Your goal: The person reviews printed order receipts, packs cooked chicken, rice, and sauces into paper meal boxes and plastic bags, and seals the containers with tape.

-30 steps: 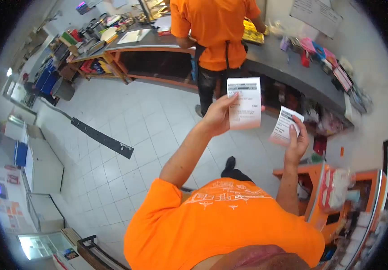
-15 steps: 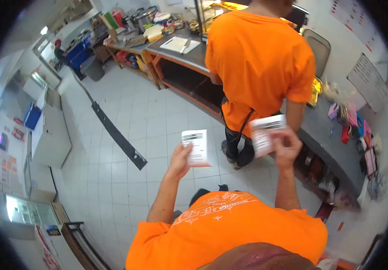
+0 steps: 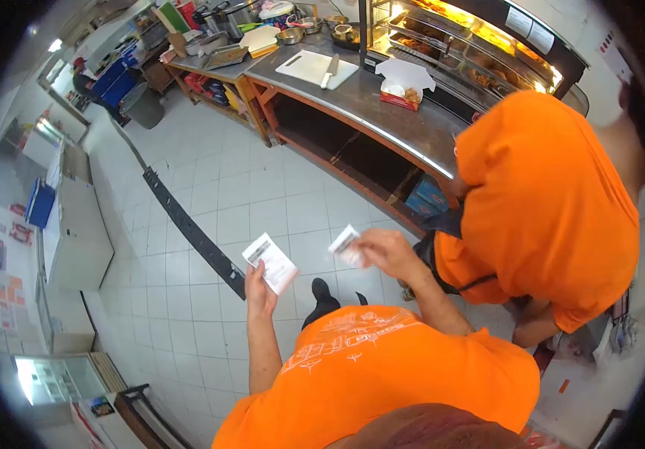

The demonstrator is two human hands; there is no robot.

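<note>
Left hand [image 3: 261,294]: was closed on a printed slip [image 3: 275,263], which was pinched at its lower-left edge by the thumb [image 3: 259,271].
Right hand [image 3: 391,253]: was closed on a second slip [image 3: 345,240] (partly blurred), which was held beyond the fingertips [image 3: 362,245].
Slips: were kept apart, above the tiled floor [image 3: 300,202].

I see a knife [image 3: 330,73] on a cutting board [image 3: 304,66] near the left end of the counter [image 3: 371,102]; an open box [image 3: 400,99] sits before the lit display case [image 3: 473,57]. Farther off, my feed shows a grey bin [image 3: 143,106] on the floor [image 3: 210,183].
</note>
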